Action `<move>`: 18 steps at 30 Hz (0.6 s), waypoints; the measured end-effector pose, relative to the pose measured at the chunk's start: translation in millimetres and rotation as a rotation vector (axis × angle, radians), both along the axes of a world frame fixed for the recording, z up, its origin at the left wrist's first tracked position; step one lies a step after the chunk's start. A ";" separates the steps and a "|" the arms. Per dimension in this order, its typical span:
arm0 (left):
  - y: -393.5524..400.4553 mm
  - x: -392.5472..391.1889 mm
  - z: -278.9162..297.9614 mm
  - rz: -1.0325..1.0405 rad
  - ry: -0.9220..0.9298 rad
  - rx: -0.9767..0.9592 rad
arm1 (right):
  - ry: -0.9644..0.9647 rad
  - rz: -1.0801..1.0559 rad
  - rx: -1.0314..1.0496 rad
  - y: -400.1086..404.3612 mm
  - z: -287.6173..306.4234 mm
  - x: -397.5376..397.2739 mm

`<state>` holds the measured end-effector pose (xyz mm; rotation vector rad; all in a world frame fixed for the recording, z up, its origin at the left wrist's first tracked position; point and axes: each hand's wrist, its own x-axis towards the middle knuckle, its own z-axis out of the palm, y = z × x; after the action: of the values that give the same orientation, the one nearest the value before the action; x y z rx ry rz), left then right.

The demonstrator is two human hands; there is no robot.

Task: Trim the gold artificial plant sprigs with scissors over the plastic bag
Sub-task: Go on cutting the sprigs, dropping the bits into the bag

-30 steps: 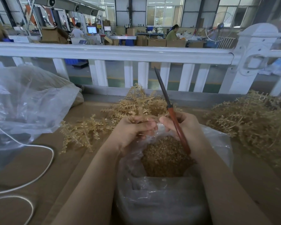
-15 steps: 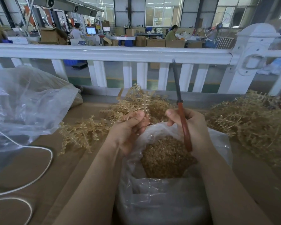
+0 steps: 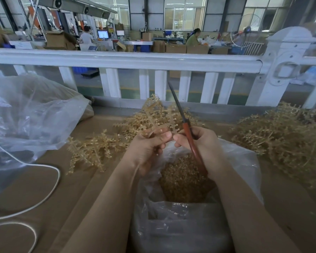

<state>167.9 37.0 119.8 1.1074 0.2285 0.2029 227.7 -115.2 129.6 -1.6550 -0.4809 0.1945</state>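
Plastic bag (image 3: 244, 161) of gold trimmings (image 3: 182, 179); left hand (image 3: 148, 148) pinching sprig (image 3: 159, 115), right hand (image 3: 206, 147) gripping scissors (image 3: 185, 125).

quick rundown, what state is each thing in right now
left hand: grips a gold plastic sprig, held upright
right hand: holds red-handled scissors, blades together, tip up
clear plastic bag: open, holding gold trimmings
gold sprig pile on the right: loose on the table
big clear bag on the left: slumped, crumpled
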 end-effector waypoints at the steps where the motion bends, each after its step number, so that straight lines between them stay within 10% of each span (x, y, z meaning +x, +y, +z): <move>1: 1.6 -0.6 0.6 -0.006 0.003 -0.017 | 0.012 -0.016 0.018 -0.9 0.4 0.5; 18: 10.4 -2.1 -5.4 -0.165 -0.151 0.283 | -0.011 0.019 0.019 -0.2 -1.8 1.8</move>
<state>165.8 47.4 114.5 1.3785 -0.0290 0.1741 229.5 -115.4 127.7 -1.6346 -0.5054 0.1942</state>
